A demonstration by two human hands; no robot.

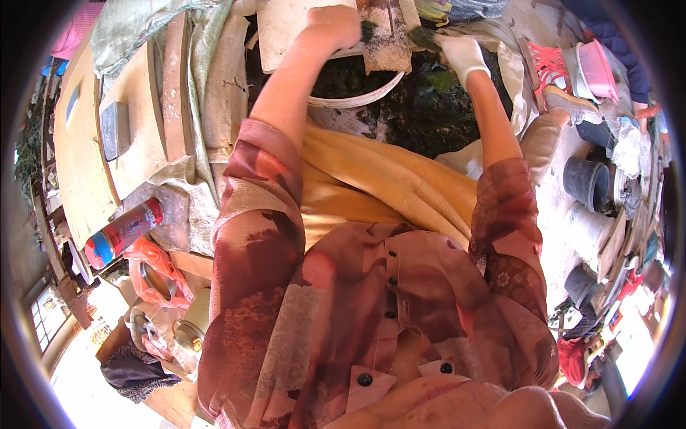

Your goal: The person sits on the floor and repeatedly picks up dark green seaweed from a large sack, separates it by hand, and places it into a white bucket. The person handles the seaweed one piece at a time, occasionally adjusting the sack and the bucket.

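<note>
My left hand (335, 27), curled into a fist, is over a pale board (281, 35). A small dark item shows beside its fingers; whether it is held is unclear. My right hand (465, 53), in a whitish glove, grips a dark green, wet-looking piece (424, 38). Between the hands is a crusted, worn wooden block (387, 51). Below the block, a round container with a white rim (370, 99) holds dark material. A dark, wet-looking heap (423, 115) with a green piece lies to its right. Yellow-orange cloth (375, 166) covers my lap.
At left are wooden boards (131, 96), woven sheeting (134, 32), a red and blue bottle (123, 233) and an orange plastic bag (158, 273). At right are a shoe (571, 104) on an outstretched leg, a pink basin (598, 69), dark buckets (586, 182) and other people.
</note>
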